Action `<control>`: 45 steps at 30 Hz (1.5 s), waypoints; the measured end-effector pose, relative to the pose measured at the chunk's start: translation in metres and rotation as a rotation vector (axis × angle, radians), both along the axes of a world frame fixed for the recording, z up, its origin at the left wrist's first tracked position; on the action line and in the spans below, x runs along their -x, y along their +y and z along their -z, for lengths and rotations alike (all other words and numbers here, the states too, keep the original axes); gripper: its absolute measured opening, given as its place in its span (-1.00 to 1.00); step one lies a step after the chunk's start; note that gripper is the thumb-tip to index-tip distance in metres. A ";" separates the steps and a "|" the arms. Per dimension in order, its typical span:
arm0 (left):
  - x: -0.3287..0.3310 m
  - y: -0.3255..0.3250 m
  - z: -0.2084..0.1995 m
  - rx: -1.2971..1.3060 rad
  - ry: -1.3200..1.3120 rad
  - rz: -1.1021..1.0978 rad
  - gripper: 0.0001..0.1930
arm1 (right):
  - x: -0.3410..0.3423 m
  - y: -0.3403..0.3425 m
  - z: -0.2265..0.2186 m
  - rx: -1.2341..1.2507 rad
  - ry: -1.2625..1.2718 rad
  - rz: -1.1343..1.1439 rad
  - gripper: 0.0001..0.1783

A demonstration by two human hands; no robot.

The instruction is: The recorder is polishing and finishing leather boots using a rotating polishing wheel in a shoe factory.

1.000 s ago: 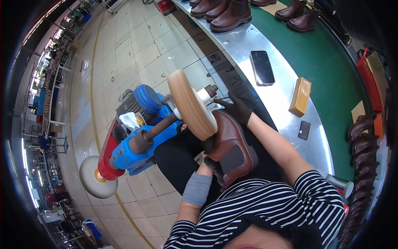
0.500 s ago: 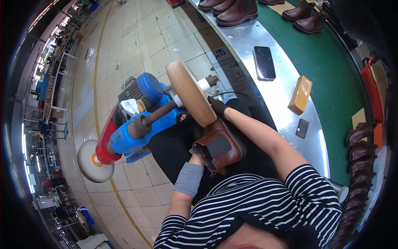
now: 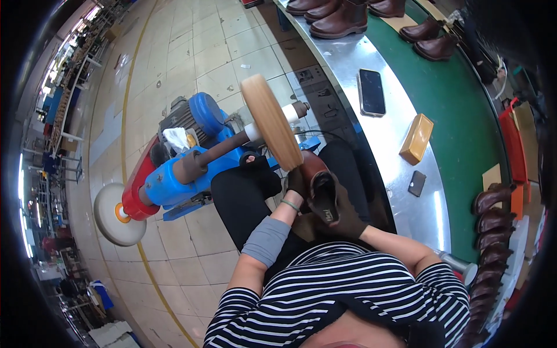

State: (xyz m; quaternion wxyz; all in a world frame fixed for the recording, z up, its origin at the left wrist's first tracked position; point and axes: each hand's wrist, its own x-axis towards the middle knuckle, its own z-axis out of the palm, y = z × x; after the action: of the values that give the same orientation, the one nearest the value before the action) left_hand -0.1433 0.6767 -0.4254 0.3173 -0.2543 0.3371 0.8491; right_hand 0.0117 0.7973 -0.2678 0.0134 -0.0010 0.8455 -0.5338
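Note:
A brown leather boot sits over my lap with its dark opening facing up toward me. Dark gloves cover both of my hands. My left hand grips the boot's left side, close below the wheel, its fingers partly hidden. My right hand is wrapped round the boot's right side near the opening. Just above, the tan buffing wheel touches or nearly touches the boot's upper; I cannot tell which. That wheel is on the shaft of a blue and red polishing machine.
A pale second wheel is at the machine's left end. On the metal table edge to the right are a phone, a yellow-brown wax block and a small dark piece. Finished-looking brown boots stand beyond; more brown footwear lines the right.
The boot has turned so its opening faces me. My left hand has come out of its shaft to its left side, and my right hand has moved down from beside the wheel to the opening.

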 end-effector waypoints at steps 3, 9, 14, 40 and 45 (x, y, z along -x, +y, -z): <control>0.004 -0.011 -0.005 -0.078 0.049 -0.110 -0.54 | 0.004 0.011 0.019 0.708 -0.308 0.212 -0.10; 0.032 -0.033 -0.025 0.097 0.366 0.027 -0.47 | 0.036 -0.006 0.023 1.496 -0.551 0.305 -0.44; 0.050 -0.033 -0.060 -0.142 0.289 0.028 -0.45 | 0.045 -0.019 0.002 1.736 -0.610 0.323 -0.42; 0.033 -0.072 -0.018 -0.155 0.407 -0.323 -0.61 | 0.053 0.002 -0.052 -0.437 0.131 -0.559 0.28; -0.005 -0.032 -0.039 -0.057 0.383 -0.169 -0.59 | 0.011 0.036 -0.076 -0.403 0.067 -0.475 0.18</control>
State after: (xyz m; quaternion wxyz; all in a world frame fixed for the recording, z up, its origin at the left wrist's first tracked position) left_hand -0.1386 0.6450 -0.3866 0.1823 -0.1068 0.3446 0.9147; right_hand 0.0011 0.8329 -0.1923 0.1099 -0.2134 0.9104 -0.3369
